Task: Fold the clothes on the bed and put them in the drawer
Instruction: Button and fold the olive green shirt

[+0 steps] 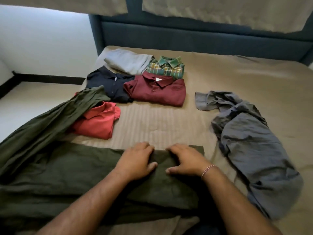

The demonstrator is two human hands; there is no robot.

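Head view: both hands work the far edge of a dark green garment [71, 173] spread across the near part of the bed [237, 78]. The left hand [137, 160] and right hand [186, 158] lie side by side, close but apart, palms down, with the fingers curled over the garment's far edge and the thumbs pressed on the cloth. One long section of the garment trails up and to the left, lying across a folded red shirt [100, 121].

Beyond the red shirt lie four more folded items: a navy shirt [108, 83], a maroon shirt [157, 90], a green plaid shirt [166, 67] and a grey garment [128, 61]. A crumpled grey-blue shirt [250, 143] lies unfolded to the right, well apart from the hands.

Risks:
- Pulling the green garment toward the body is likely to drag the trailing section over the red shirt and disturb its fold.
- The cloth under the hands shows creases; folding without smoothing would probably set them in.
- An uneven pull between the hands could skew the fold line.

Surface and room: the bed carries a tan striped sheet with mild wrinkles. A dark blue padded headboard [186, 34] stands at the far end. A pale wall and a light floor with dark baseboard lie to the left. No drawer is in view.
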